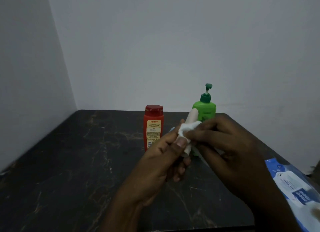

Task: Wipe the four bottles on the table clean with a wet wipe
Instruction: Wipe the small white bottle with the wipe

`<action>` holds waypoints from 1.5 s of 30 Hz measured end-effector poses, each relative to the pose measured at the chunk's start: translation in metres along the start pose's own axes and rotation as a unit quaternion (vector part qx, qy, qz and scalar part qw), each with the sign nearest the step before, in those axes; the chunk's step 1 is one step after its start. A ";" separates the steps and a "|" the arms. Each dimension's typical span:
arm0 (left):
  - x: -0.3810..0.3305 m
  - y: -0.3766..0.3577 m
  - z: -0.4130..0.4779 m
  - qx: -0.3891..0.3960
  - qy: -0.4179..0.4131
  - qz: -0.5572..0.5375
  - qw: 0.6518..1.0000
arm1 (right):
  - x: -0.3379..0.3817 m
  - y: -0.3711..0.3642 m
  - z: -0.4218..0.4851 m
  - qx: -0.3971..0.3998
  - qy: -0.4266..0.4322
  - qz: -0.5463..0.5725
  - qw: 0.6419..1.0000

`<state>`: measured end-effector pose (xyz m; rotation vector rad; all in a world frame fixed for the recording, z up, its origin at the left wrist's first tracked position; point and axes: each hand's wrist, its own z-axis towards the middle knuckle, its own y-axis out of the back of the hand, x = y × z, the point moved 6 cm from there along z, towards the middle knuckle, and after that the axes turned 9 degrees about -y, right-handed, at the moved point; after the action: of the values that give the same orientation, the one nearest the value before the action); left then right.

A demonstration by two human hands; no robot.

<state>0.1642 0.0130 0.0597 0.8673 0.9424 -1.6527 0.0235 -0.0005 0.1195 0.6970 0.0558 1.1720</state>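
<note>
Dark table (69, 162); cream bottle (192, 116) in L fingers (181, 142), wipe (187, 127) in R fingers (207, 129).

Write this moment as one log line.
left hand: grips cream bottle | right hand: presses wet wipe on it | red bottle, green pump bottle: upright on table

The red plastic bottle with a red cap (153, 127), standing at the middle of the frame, carries a cream label headed "Karthika" in red letters; the small print beneath it is too fine to read. Printing on the green pump bottle (206, 110) and on the blue-and-white wipes pack (292, 185) at lower right is blurred.
</note>
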 end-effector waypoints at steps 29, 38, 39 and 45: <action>-0.027 0.013 -0.007 -0.228 -0.194 0.368 0.880 | 0.002 -0.015 -0.002 -0.016 0.002 -0.047 0.999; -0.028 0.001 -0.008 -0.207 -0.223 0.483 0.821 | -0.016 0.003 -0.003 -0.155 -0.092 -0.067 0.981; -0.030 0.001 -0.008 -0.210 -0.226 0.484 0.819 | -0.010 -0.003 -0.003 -0.127 -0.071 -0.055 0.988; -0.031 0.007 -0.006 -0.194 -0.239 0.507 0.805 | -0.006 -0.015 -0.001 -0.047 -0.034 -0.056 0.997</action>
<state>0.1790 0.0293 0.0837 0.4647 0.2982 -0.6320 0.0335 -0.0080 0.1089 0.6426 -0.0174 1.0369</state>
